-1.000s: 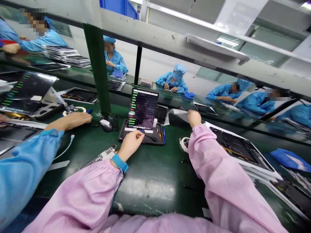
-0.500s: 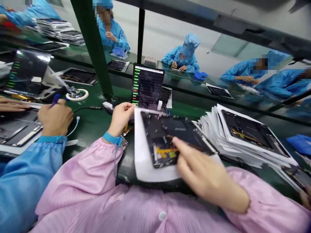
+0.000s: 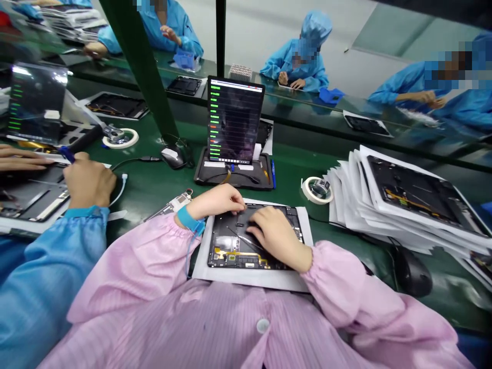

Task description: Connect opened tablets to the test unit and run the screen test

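An open tablet [image 3: 234,248], its back off and boards showing, lies flat on a white sheet [image 3: 253,279] at the near edge of the green bench. My left hand [image 3: 221,201] is curled over the tablet's top edge, fingertips pinched together there. My right hand [image 3: 274,237] rests on the tablet's middle with its fingers bent down. A thin dark strip runs out from under the right hand across the boards. What the fingers of the right hand press or hold is hidden. A blue wrist strap [image 3: 190,220] sits on my left wrist.
A test tablet [image 3: 235,123] showing green bars stands upright in a black tray behind. There is a tape roll [image 3: 317,188], a fanned stack of tablets on sheets [image 3: 407,200] and a mouse [image 3: 411,269] to the right. A co-worker's hand [image 3: 88,182] holds a pen to the left, beside a green post [image 3: 130,66].
The tablet on its sheet has come down from mid-air and lies flat in front of me. Both hands have moved onto it, the left letting go of the sheet's corner. The view tilted down.
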### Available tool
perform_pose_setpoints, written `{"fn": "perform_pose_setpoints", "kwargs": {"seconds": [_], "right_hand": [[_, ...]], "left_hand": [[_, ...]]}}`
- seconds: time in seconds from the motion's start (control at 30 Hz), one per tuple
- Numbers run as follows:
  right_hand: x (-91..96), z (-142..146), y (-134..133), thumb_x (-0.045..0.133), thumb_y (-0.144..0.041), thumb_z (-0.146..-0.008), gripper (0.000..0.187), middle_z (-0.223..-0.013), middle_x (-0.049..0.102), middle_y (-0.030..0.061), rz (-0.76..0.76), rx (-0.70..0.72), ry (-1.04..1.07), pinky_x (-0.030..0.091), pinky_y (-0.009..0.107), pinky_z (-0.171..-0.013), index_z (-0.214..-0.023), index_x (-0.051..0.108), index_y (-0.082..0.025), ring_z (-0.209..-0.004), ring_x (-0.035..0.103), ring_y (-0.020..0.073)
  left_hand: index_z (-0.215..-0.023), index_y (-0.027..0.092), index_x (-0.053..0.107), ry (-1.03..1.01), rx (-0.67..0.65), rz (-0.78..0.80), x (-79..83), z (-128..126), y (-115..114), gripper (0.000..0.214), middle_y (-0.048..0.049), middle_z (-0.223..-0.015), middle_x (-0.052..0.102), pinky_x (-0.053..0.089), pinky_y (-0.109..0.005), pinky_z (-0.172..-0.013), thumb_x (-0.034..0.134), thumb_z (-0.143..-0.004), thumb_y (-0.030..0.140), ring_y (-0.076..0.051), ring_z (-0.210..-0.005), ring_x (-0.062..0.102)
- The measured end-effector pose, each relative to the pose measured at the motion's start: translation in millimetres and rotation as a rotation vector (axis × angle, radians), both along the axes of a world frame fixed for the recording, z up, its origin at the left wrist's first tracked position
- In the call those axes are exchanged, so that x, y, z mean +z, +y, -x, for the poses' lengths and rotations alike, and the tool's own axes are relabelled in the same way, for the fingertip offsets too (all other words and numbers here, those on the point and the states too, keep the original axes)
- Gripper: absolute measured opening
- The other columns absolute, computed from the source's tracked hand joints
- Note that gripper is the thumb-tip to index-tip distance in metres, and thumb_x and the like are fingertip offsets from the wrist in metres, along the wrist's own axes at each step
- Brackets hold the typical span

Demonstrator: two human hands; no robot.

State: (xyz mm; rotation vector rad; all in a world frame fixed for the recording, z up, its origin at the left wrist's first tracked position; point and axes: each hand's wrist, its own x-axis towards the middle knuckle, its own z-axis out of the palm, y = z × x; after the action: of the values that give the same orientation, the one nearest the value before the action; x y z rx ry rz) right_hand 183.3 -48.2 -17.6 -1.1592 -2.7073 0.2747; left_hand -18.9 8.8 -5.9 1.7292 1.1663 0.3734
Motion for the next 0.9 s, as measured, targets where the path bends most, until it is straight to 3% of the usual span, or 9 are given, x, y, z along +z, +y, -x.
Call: {"fn": "perform_pose_setpoints", "kwargs": {"seconds": [0.17, 0.5, 0.9], "right_hand": [[-22.6, 8, 18, 0.067, -0.025, -0.081, 0.011, -0.085, 0.059, 0.0011, 0.247, -0.085, 0.250, 0.037, 0.032, -0.078, -0.083, 0.057, -0.020, -0.088, 0.050, 0.0178], [-26.9, 12, 16, 0.061, -0.024, -0.083, 0.008, -0.080, 0.057, -0.0007, 0.299, -0.111, 0.319, 0.031, 0.030, -0.076, -0.078, 0.056, -0.020, -0.083, 0.048, 0.0168], [-26.5, 12, 19, 0.061, -0.024, -0.082, 0.009, -0.078, 0.057, -0.0013, 0.326, -0.108, 0.322, 0.031, 0.030, -0.077, -0.076, 0.056, -0.020, -0.081, 0.049, 0.0158]], "left_hand": [[-0.073, 0.014, 0.068, 0.159, -0.094, 0.178, -4.0, 0, -4, 0.018, -0.0012, -0.057, 0.065, 0.047, -0.021, -0.052, 0.052, -0.065, 0.015, -0.014, -0.053, 0.062], [-0.075, 0.016, 0.066, 0.305, -0.163, 0.270, 8.4, -7, -7, 0.019, -0.0011, -0.061, 0.067, 0.045, -0.019, -0.048, 0.052, -0.062, 0.015, -0.013, -0.053, 0.061], [-0.068, 0.018, 0.071, 0.316, -0.207, 0.058, 6.1, -6, -7, 0.018, 0.0017, -0.061, 0.066, 0.036, -0.018, -0.049, 0.056, -0.060, 0.014, -0.010, -0.054, 0.055]]}}
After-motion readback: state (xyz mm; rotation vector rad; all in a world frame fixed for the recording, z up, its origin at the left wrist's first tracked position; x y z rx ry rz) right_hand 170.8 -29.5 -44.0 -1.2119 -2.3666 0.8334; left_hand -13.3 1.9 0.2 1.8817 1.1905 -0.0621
